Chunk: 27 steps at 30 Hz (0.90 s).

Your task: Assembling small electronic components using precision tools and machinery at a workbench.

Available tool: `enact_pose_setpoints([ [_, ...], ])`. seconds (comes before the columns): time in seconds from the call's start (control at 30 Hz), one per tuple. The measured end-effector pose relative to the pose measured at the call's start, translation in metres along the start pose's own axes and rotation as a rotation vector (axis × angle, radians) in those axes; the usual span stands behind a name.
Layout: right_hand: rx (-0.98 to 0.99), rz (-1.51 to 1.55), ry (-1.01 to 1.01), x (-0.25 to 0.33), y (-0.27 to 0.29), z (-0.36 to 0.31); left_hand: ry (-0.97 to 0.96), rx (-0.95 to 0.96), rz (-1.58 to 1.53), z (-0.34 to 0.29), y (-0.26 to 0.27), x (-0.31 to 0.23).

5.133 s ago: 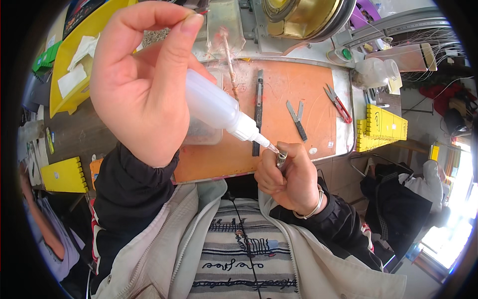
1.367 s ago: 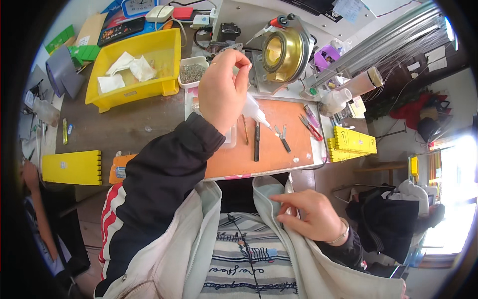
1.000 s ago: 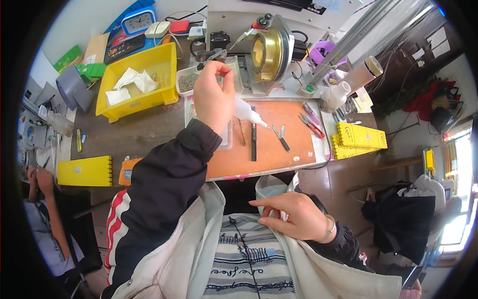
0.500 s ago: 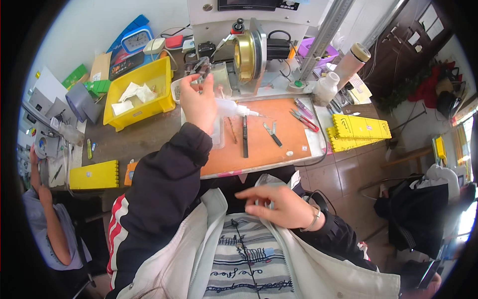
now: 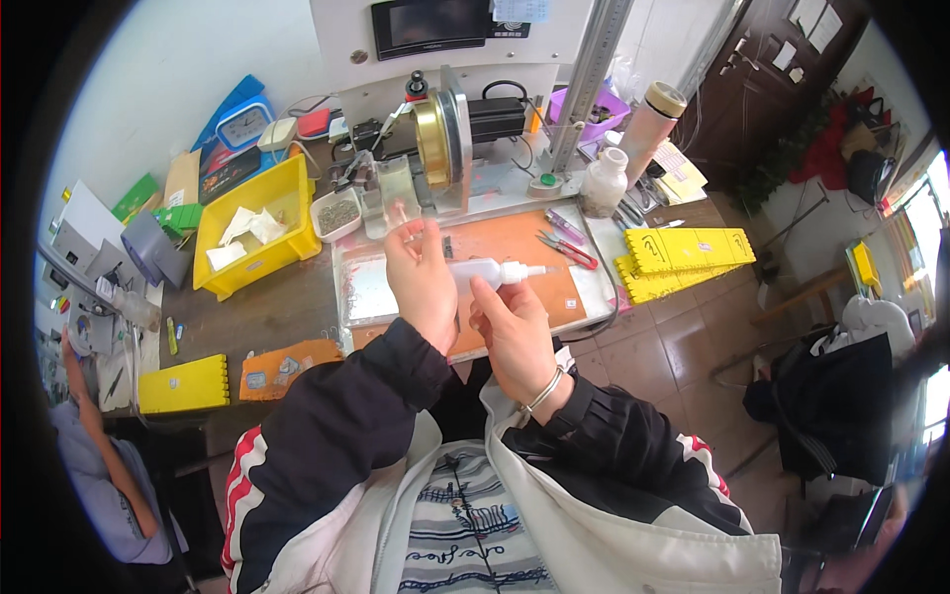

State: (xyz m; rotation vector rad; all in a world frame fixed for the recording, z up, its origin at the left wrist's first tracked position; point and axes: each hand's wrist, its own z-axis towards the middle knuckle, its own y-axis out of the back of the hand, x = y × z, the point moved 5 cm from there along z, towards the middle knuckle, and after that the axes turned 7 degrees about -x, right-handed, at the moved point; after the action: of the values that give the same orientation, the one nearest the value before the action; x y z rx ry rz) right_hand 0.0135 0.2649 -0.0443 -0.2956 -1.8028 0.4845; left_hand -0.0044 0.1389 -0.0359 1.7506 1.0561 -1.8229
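Head view: a translucent white bottle [image 5: 477,271] is held above the orange mat [image 5: 495,234] on the tabletop [image 5: 247,309], long axis running roughly left to right, nozzle [image 5: 537,270] pointing to the person's right. The left hand [image 5: 421,282] is closed around the bottle's rear end; the right hand's [image 5: 517,337] bent fingers are at its front, whether gripping cannot be told.

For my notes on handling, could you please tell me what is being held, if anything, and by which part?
The left grip holds the whitish bottle by its base end; the right grip is at its capped end, contact unclear.
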Motion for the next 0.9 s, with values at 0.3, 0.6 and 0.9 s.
enact_pose_setpoints([
  [0.3, -0.176, -0.309, 0.41, 0.091, 0.079, 0.036, 0.005, 0.377, -0.046, -0.002, 0.023, -0.01],
  [0.6, -0.427, -1.055, 0.806, 0.148, 0.177, 0.091, 0.049, 0.495, 0.095, -0.01, 0.058, -0.038],
  [0.9, -0.461, -1.629, 0.709, 0.125, 0.176, 0.112, -0.208, 0.743, 0.385, -0.027, 0.085, -0.063],
])
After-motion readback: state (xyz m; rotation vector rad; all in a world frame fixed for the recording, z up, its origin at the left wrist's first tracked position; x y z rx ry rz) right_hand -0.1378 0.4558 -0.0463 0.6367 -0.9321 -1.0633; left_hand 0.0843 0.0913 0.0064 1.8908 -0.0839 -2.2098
